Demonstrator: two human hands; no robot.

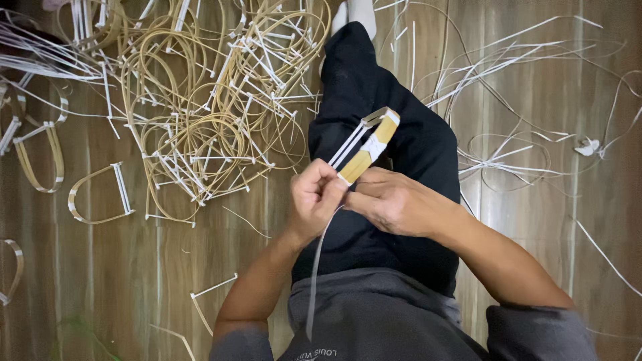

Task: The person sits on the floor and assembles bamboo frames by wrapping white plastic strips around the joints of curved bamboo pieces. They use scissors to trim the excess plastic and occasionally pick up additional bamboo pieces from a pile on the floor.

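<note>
While both hands pinch tight, my left hand (314, 195) holds a white strip (317, 267), right hand (394, 200) grips loop (368, 148) btm; loop's long axis points up-right, away from me.

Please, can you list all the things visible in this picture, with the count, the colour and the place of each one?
bamboo handle piece: one, tan with white binding, held over the lap
white strip: one, hanging from the hands toward the camera
pile of bent hoops: many, tan and white, floor upper left
loose white strips: many, floor on the right
wooden floor: brown planks, under everything
trouser leg: one, black, stretched forward
left hand: one, gripping the piece's lower end
right hand: one, gripping beside it
</note>
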